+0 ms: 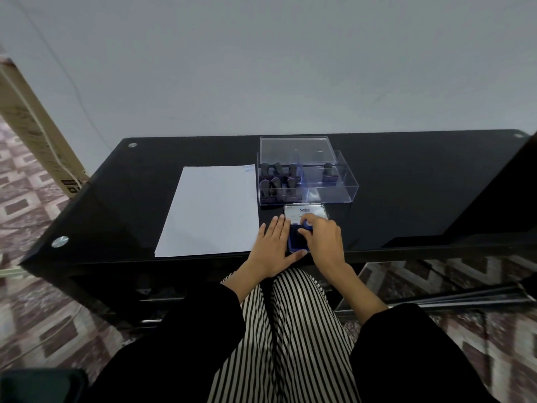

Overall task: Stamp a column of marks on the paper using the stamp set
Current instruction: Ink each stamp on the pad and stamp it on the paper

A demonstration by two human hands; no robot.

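A white sheet of paper (210, 209) lies on the black table, with faint blue marks at its top right corner. To its right sits an open blue ink pad (297, 238), its lid (305, 212) raised behind it. My left hand (271, 248) rests flat beside the pad, fingers straight and thumb against its near edge. My right hand (322, 242) grips a stamp with a blue knob (307, 225) and holds it down on the pad. A clear plastic box (308, 181) behind the pad holds several dark stamps (279, 181).
The clear box lid (297, 151) leans on the back of the box. The black glass table (421, 193) ends at a near edge just under my wrists. A cardboard box (35, 126) stands at the far left on the patterned floor.
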